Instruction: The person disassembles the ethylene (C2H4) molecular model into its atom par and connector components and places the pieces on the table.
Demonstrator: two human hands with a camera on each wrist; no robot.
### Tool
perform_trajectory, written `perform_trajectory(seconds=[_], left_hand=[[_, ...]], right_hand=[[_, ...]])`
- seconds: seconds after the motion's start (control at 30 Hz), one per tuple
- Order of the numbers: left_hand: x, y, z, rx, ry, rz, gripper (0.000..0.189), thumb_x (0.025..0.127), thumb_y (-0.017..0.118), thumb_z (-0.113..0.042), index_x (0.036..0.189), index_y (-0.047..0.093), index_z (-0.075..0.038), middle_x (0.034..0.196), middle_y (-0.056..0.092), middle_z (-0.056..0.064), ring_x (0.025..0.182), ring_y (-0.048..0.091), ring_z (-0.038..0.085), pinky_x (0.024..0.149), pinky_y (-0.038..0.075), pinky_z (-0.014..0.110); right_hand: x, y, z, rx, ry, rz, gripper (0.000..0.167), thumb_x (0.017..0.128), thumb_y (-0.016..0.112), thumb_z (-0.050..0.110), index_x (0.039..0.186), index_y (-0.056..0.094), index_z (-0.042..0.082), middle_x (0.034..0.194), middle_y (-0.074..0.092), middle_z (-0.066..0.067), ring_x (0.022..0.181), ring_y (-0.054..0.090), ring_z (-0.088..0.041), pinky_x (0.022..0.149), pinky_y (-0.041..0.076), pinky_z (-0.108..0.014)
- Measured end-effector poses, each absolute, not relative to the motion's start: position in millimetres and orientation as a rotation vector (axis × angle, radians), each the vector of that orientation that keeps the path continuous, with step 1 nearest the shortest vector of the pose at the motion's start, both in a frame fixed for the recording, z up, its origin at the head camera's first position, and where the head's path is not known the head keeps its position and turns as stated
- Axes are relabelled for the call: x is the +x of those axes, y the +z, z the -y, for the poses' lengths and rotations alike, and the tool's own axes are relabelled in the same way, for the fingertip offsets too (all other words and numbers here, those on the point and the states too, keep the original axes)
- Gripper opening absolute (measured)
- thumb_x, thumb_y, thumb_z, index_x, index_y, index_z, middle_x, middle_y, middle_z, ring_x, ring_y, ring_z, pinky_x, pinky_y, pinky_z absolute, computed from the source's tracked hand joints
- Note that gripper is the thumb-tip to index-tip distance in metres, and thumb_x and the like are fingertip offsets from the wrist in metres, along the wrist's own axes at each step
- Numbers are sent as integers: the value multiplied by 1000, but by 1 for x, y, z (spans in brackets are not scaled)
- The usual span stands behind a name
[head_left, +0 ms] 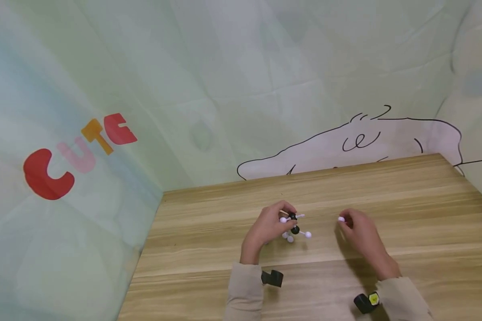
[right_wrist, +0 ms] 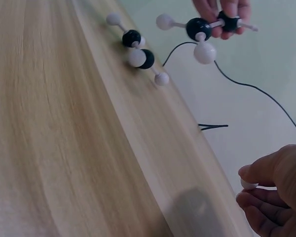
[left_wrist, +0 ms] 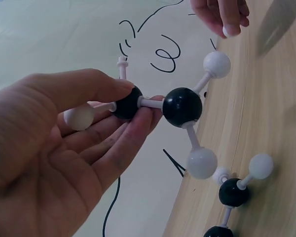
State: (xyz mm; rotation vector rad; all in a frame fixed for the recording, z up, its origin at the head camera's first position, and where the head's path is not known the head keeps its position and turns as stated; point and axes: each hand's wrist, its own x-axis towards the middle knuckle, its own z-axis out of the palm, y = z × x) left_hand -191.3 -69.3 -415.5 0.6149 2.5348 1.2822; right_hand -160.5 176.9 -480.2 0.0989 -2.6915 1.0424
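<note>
My left hand [head_left: 268, 225] pinches one black ball of a ball-and-stick molecular model [left_wrist: 182, 107] between thumb and fingers, above the table. That model has two black balls joined by a white rod, with white balls on further rods. One white peg [left_wrist: 122, 69] on the gripped black ball sticks out with a bare end. Off to the right, my right hand [head_left: 360, 229] pinches a single white ball [right_wrist: 248, 183] between thumb and fingertips, apart from the model. In the head view the thumb and fingers partly cover the held model.
A second black-and-white molecular model [right_wrist: 131, 38] lies on the wooden table [head_left: 193, 232] below the left hand. Behind the table hangs a printed cloth backdrop [head_left: 209, 89] with coloured letters and line drawings. A black wrist camera [head_left: 273, 278] is strapped at each sleeve.
</note>
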Motion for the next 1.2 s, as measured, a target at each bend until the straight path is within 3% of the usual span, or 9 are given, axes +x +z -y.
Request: perform_trajectory(seconds=[0.2,0.57,0.8,1.2], left_hand=[[-189,-417,65,612,1343,-2511,20,88,68,-11,106,61,-8,100,68,4,81,61,6,65,49,19],[-188,-420,59,693,1373,-2523,19,89,67,-11,108,66,-6,104,67,4,85,61,5,77,50,16],[-187,-419,56,714,1391,-2520,22,89,67,-12,109,67,-2,103,68,7,84,61,6,74,50,15],[-186,-421,55,684,1419,-2497,20,89,68,-17,108,68,-8,95,68,1,81,62,2,67,49,17]], right_hand=[[-174,-484,-173,99,980,2766,11,87,60,1,95,63,-6,90,64,-20,83,60,-31,75,50,-48],[-186,-497,-173,58,961,2865,12,91,62,6,100,62,-3,100,60,-21,91,57,-32,78,49,-48],[-187,-500,-172,94,924,2832,9,90,63,7,96,63,-1,96,60,-18,87,57,-30,75,48,-47],[-188,-502,-171,119,898,2823,10,89,63,5,96,64,-1,94,59,-18,84,57,-29,72,48,-47]])
